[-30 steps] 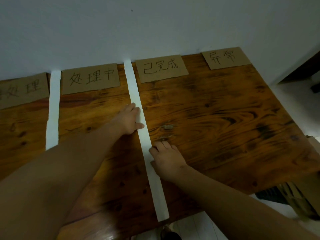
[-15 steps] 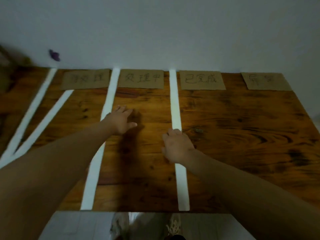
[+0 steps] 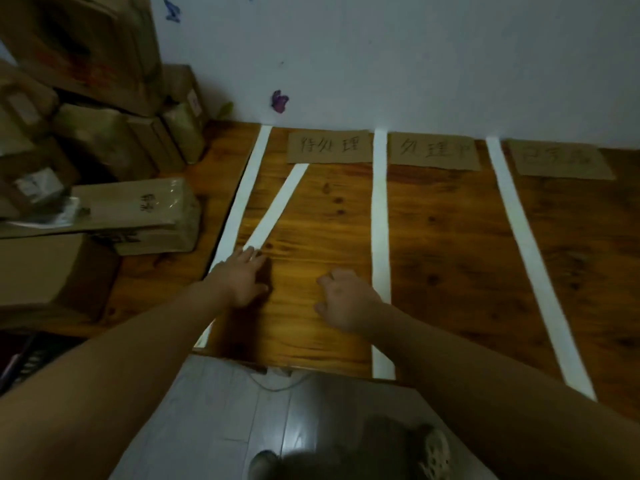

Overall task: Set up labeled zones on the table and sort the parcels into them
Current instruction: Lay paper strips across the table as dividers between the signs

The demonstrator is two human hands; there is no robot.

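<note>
- Reaching out over the desk (image 3: pixel 304 337), the left hand (image 3: pixel 242 278) lies flat with its fingers straight, the fingertips touching the near end of a slanted white strip (image 3: pixel 277 209); it grips nothing.
- The right hand (image 3: pixel 346 299) is just beside it, fingers loosely curled and holding nothing, right next to the left edge of the middle white strip (image 3: pixel 380 220).
- The slanted white strip runs from the left hand up toward the first cardboard label (image 3: pixel 329 147), leaning across the zone instead of lying parallel to the others.
- A leftmost white strip (image 3: pixel 244 199) runs from the wall to the near edge, passing under the left forearm.
- Further right, a third straight strip (image 3: pixel 530 254) divides the desk again.
- Three cardboard labels with handwritten characters lie along the wall: the first, the second cardboard label (image 3: pixel 433 152) and the third cardboard label (image 3: pixel 561 161), which is blurred.
- The parcels (image 3: pixel 104 133) are stacked at the far left of the desk, outside the strips; the nearest taped parcel (image 3: pixel 138 216) lies on its side, close to the leftmost strip.
- A purple butterfly sticker (image 3: pixel 280 101) sits on the wall, and pale floor (image 3: pixel 225 410) shows below the desk edge.
</note>
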